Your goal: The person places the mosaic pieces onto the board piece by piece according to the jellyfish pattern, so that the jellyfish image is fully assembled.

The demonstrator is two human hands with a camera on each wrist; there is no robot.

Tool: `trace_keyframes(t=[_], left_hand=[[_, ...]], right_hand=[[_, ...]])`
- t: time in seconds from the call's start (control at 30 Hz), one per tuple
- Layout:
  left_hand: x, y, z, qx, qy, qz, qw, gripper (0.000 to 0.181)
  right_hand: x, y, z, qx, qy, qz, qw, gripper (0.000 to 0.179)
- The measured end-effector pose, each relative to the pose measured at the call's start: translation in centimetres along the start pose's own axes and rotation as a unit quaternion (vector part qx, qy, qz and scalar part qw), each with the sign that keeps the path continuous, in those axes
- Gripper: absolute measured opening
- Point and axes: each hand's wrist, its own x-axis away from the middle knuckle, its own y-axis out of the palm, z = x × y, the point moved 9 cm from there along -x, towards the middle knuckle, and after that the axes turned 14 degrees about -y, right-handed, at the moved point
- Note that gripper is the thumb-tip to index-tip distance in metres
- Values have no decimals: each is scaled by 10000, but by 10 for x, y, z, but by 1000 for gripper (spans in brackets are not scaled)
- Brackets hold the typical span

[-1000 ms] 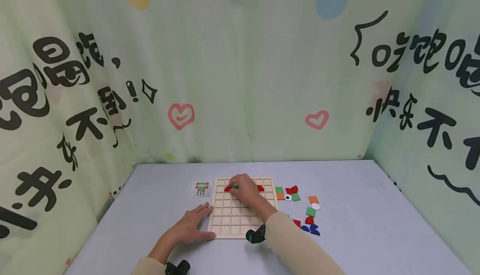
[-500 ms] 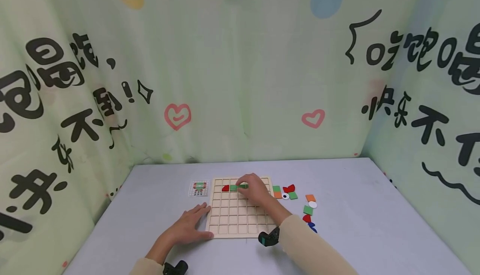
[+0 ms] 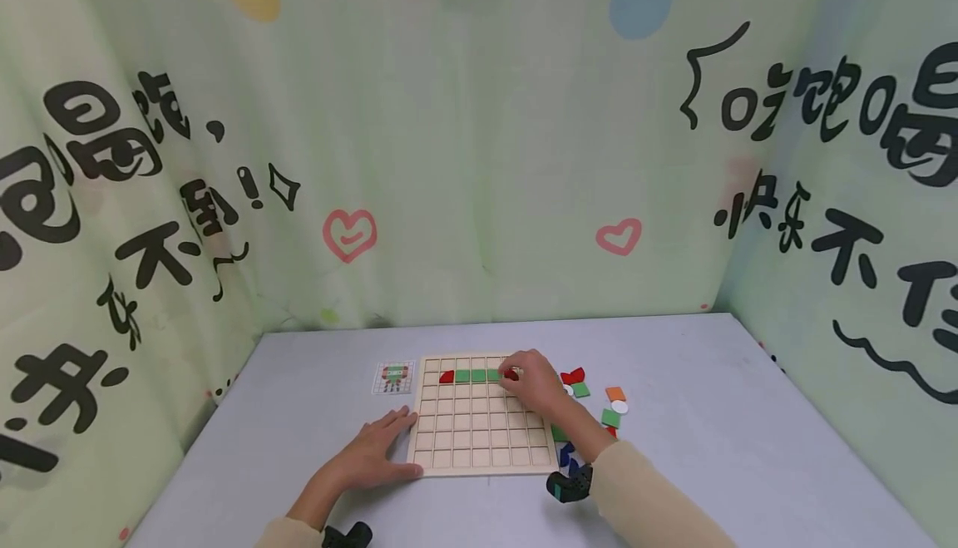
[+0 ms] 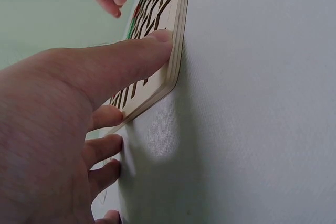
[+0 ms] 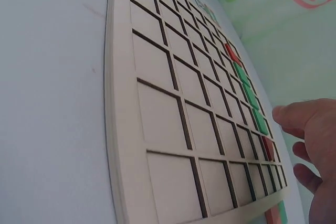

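Thumb (image 4: 126, 64) of the left hand (image 3: 377, 452) rests on the near-left rim of the wooden grid board (image 3: 470, 440), fingers relaxed. Farther off, the right hand (image 3: 535, 382), loosely bent with nothing visible in its grasp, is the nearer to the three green square tiles (image 3: 478, 376). Their line runs left to right in the second-farthest row, between a red quarter-circle piece (image 3: 446, 377) at left and another red piece (image 5: 269, 149) beneath the right hand.

In the head view, the right hand (image 3: 535, 380) partly hid a red piece (image 5: 269, 149) on the board (image 3: 479, 422), its forearm (image 3: 585, 431) part of a loose green piece (image 3: 558, 433). Details on the card (image 3: 392, 377) were too small to tell. The right wrist view's edge cut off that hand.
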Motion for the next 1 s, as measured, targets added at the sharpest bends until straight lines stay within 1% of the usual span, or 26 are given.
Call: trace_keyframes(t=[0.07, 0.3, 0.57, 0.73, 1.0], left_hand=[[0, 0, 0, -2, 1, 8, 10000, 85], [1, -1, 3, -31, 1, 30, 10000, 84], [2, -3, 5, -6, 59, 21, 10000, 84], [0, -1, 3, -59, 46, 22, 10000, 85], [1, 0, 2, -37, 72, 17, 10000, 85]], right_hand=[[4, -4, 4, 44, 71, -28, 10000, 7], [22, -23, 17, 42, 533, -79, 9985, 13], [38, -42, 34, 398, 712, -112, 9966, 18], [44, -47, 41, 545, 787, -184, 9952, 19], [48, -47, 44, 733, 768, -333, 9938, 18]])
